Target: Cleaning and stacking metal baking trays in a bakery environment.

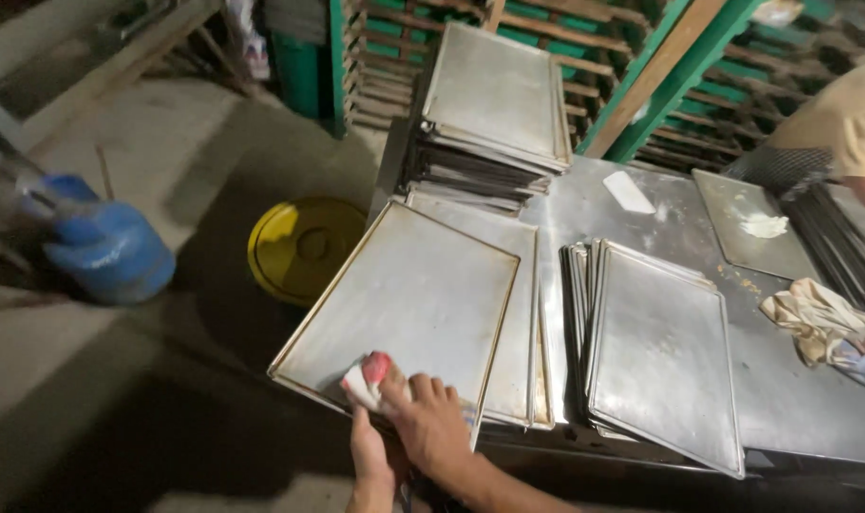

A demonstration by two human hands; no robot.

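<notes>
From your head camera you look down on a steel table [793,399] in a dim room, with a concrete floor [166,190] to the left and green and wooden racks [698,85] behind. On the floor stand a yellow bucket [304,247] and a blurred blue gas bottle [104,249]. The table carries a tall pile of trays [494,114] at the back, another pile [660,351] to the right, a crumpled rag [826,328] and a single tray with white grease [750,223].

The tray [404,304] you work on lies on a low pile at the table's near left corner, its long axis running from near you away and slightly rightward, its near left corner jutting over the edge.

Your right hand [432,423] lies flat, fingers spread a little, pressing a white and red cloth [368,378] onto the tray's near end. Your left hand [370,465] sits at the tray's near edge, just beside the right; I cannot tell how far it is closed.
</notes>
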